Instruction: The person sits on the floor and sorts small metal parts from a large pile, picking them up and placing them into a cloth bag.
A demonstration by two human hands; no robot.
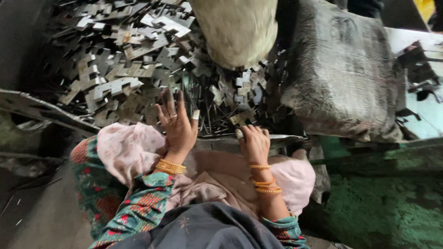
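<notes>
On the floor ahead: heap of flat grey notched metal plates (124, 69), thin pins (210, 117) mixed in.
Left hand (176, 125): fingers spread, over pins.
Right hand (254, 143): curled, contents cannot be told.

dim, flat daylight — soft blur, dark shadowed corners

Pale sack (237, 30) top centre; grey sack (344, 69) right.

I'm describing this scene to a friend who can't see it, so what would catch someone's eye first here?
First, the big heap of flat notched metal plates filling the upper left, with thin metal pins lying at its near edge. Next, the two hands at centre with gold bangles on the wrists: the left hand raised open-fingered, the right hand curled. A grimy grey sack looms upper right.
</notes>
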